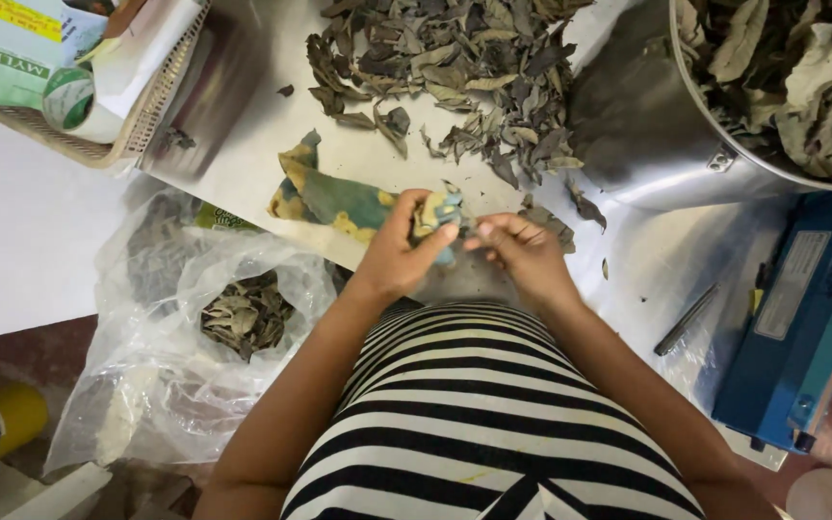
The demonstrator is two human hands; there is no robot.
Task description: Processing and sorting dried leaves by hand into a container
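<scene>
Head view: left hand (399,248) grip clenched on the pouch (339,200) (green-yellow); right hand (522,248) seemingly pinches its edge.

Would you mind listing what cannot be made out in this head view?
- Item pinched by the right hand: too small.
- Colourful packet's end: covered by the left hand.
- Steel pot: cut off by the frame edge.
- Plastic bag's depth: hidden by folds.

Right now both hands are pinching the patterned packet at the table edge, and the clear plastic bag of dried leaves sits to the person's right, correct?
Not quite. In the head view the clear plastic bag of dried leaves sits to the person's left, below the table edge. The left hand and right hand do pinch the patterned packet.
</scene>
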